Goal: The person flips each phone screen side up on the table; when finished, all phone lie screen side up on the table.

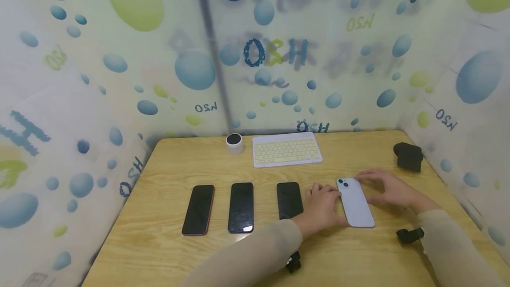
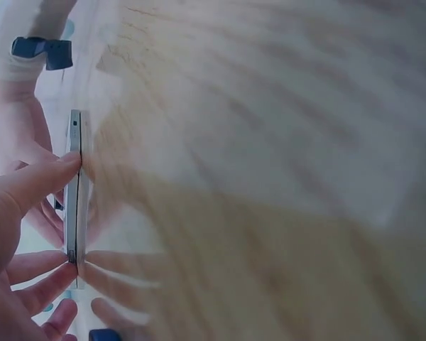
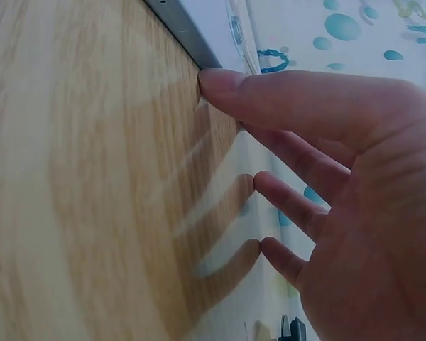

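Note:
A pale lilac phone [image 1: 356, 203] lies back up on the wooden table, its two camera lenses at the top left corner. My left hand [image 1: 322, 207] touches its left long edge; in the left wrist view the thumb [image 2: 46, 181] and fingertips [image 2: 65, 273] rest along that edge. On the other side my right hand [image 1: 392, 191] has its thumb [image 3: 234, 85] at the right edge, the other fingers loosely spread. A black-screened phone [image 1: 290, 200] lies partly hidden beside my left hand. Two more dark-screened phones, one [image 1: 241, 207] near the middle and one [image 1: 198, 209] farther left, lie face up.
At the back stand a white keyboard [image 1: 287, 149] with pale yellow keys and a small white cylinder [image 1: 234, 144] with a black top. A black object [image 1: 409, 157] sits at the back right. Patterned cloth walls [image 1: 338, 56] enclose the table [image 1: 159, 251] at the back and sides.

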{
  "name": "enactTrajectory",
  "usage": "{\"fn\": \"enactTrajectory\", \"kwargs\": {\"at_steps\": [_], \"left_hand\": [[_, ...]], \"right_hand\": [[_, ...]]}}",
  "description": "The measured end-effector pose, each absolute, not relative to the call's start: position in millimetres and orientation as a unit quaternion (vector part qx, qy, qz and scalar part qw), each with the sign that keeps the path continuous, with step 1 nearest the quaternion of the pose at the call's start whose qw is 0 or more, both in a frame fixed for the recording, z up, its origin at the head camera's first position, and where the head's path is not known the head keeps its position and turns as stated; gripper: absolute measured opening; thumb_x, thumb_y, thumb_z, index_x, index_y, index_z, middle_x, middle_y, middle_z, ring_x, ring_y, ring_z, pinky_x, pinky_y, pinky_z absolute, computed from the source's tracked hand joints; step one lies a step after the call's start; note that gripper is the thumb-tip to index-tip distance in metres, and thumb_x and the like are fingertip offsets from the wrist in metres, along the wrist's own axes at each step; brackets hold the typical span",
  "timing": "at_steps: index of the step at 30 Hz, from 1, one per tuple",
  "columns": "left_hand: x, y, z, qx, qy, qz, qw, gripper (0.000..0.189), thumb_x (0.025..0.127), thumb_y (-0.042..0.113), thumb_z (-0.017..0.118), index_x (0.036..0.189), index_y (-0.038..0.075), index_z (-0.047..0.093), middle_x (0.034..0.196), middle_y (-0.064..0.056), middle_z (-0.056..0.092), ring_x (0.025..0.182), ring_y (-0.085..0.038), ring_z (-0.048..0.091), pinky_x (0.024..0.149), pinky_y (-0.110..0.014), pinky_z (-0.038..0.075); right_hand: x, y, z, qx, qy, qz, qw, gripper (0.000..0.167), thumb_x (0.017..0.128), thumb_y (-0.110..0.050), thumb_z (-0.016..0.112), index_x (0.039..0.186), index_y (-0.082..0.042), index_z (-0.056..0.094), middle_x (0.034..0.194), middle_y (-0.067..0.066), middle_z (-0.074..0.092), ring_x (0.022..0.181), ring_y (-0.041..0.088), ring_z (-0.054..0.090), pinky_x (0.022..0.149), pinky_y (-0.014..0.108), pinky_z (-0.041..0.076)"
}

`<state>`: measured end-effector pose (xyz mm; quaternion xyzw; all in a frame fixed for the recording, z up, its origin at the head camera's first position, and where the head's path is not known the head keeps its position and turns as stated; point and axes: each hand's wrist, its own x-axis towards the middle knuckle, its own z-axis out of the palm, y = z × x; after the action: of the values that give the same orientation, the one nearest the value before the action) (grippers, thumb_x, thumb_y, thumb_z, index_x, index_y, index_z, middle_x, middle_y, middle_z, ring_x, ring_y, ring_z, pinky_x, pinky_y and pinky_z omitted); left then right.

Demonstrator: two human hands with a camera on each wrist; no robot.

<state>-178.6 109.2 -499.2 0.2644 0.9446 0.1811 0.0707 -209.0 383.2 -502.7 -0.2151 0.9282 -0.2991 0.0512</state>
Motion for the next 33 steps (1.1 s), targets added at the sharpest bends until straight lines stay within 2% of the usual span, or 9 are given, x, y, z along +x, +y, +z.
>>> {"fn": "enactTrajectory", "kwargs": {"at_steps": [6, 10, 19, 21, 23, 25, 27, 30, 33], "left_hand": [[-176.1, 111.1, -500.2, 0.263, 0.944, 0.187, 0.070, 0.082, 0.070, 0.066, 0.087, 0.140, 0.031, 0.064, 0.143, 0.017, 0.057, 0.118, -0.011, 0.042, 0.091, -0.032, 0.033], [-174.4, 110.9, -501.2, 0.261, 0.945, 0.186, 0.071, 0.081, 0.070, 0.067, 0.086, 0.140, 0.031, 0.064, 0.144, 0.018, 0.056, 0.118, -0.010, 0.042, 0.094, -0.033, 0.034], [-172.8, 110.8, -500.0, 0.267, 0.947, 0.166, 0.070, 0.080, 0.073, 0.068, 0.084, 0.140, 0.030, 0.063, 0.144, 0.017, 0.055, 0.119, -0.011, 0.041, 0.095, -0.034, 0.034], [-172.8, 110.9, -500.5, 0.267, 0.947, 0.161, 0.068, 0.081, 0.072, 0.068, 0.084, 0.140, 0.030, 0.063, 0.144, 0.017, 0.055, 0.119, -0.011, 0.041, 0.094, -0.034, 0.034], [-172.7, 111.4, -501.1, 0.268, 0.948, 0.159, 0.066, 0.081, 0.072, 0.069, 0.084, 0.140, 0.031, 0.064, 0.145, 0.017, 0.055, 0.119, -0.011, 0.041, 0.094, -0.033, 0.034], [-172.5, 111.8, -500.8, 0.268, 0.948, 0.160, 0.065, 0.080, 0.072, 0.068, 0.084, 0.140, 0.031, 0.063, 0.145, 0.017, 0.055, 0.119, -0.010, 0.041, 0.094, -0.032, 0.033], [-172.1, 112.1, -499.8, 0.268, 0.947, 0.163, 0.065, 0.080, 0.073, 0.067, 0.084, 0.140, 0.030, 0.064, 0.146, 0.016, 0.055, 0.118, -0.010, 0.041, 0.094, -0.032, 0.034], [-171.1, 112.0, -497.8, 0.269, 0.947, 0.163, 0.067, 0.078, 0.073, 0.067, 0.084, 0.140, 0.030, 0.064, 0.146, 0.016, 0.055, 0.117, -0.010, 0.041, 0.094, -0.032, 0.034], [-171.0, 111.3, -496.9, 0.269, 0.947, 0.161, 0.070, 0.078, 0.074, 0.067, 0.084, 0.139, 0.030, 0.064, 0.146, 0.016, 0.054, 0.118, -0.010, 0.041, 0.094, -0.032, 0.034]], "right_hand": [[-206.0, 383.3, -501.8, -0.209, 0.928, -0.304, 0.054, 0.063, 0.079, -0.019, 0.089, 0.137, -0.013, 0.066, 0.144, 0.022, 0.059, 0.135, 0.052, 0.045, 0.104, 0.077, 0.032], [-206.3, 383.6, -503.8, -0.204, 0.927, -0.310, 0.061, 0.063, 0.079, -0.020, 0.089, 0.138, -0.014, 0.066, 0.145, 0.021, 0.058, 0.137, 0.052, 0.044, 0.105, 0.076, 0.031], [-207.5, 382.9, -505.3, -0.203, 0.921, -0.326, 0.065, 0.063, 0.079, -0.018, 0.089, 0.137, -0.015, 0.066, 0.144, 0.016, 0.061, 0.136, 0.047, 0.047, 0.107, 0.070, 0.034], [-206.9, 382.6, -505.6, -0.198, 0.921, -0.328, 0.065, 0.063, 0.079, -0.020, 0.089, 0.137, -0.017, 0.066, 0.145, 0.014, 0.062, 0.137, 0.043, 0.048, 0.110, 0.061, 0.036], [-206.3, 382.4, -505.8, -0.195, 0.921, -0.331, 0.062, 0.063, 0.079, -0.020, 0.089, 0.138, -0.019, 0.066, 0.145, 0.012, 0.062, 0.138, 0.035, 0.049, 0.114, 0.042, 0.037], [-206.2, 382.5, -506.5, -0.193, 0.917, -0.343, 0.061, 0.064, 0.079, -0.020, 0.088, 0.139, -0.018, 0.065, 0.145, 0.011, 0.062, 0.139, 0.018, 0.049, 0.111, 0.020, 0.033], [-206.6, 382.4, -507.0, -0.193, 0.911, -0.359, 0.061, 0.065, 0.080, -0.019, 0.088, 0.140, -0.018, 0.064, 0.146, 0.011, 0.062, 0.137, -0.002, 0.045, 0.103, 0.005, 0.025], [-208.0, 382.9, -508.3, -0.189, 0.903, -0.379, 0.069, 0.068, 0.081, -0.019, 0.087, 0.143, -0.016, 0.061, 0.148, 0.013, 0.060, 0.130, -0.021, 0.035, 0.100, -0.002, 0.019], [-209.3, 383.3, -509.1, -0.180, 0.904, -0.380, 0.077, 0.069, 0.082, -0.021, 0.087, 0.145, -0.018, 0.059, 0.150, 0.011, 0.058, 0.128, -0.025, 0.031, 0.099, -0.003, 0.019]]}}
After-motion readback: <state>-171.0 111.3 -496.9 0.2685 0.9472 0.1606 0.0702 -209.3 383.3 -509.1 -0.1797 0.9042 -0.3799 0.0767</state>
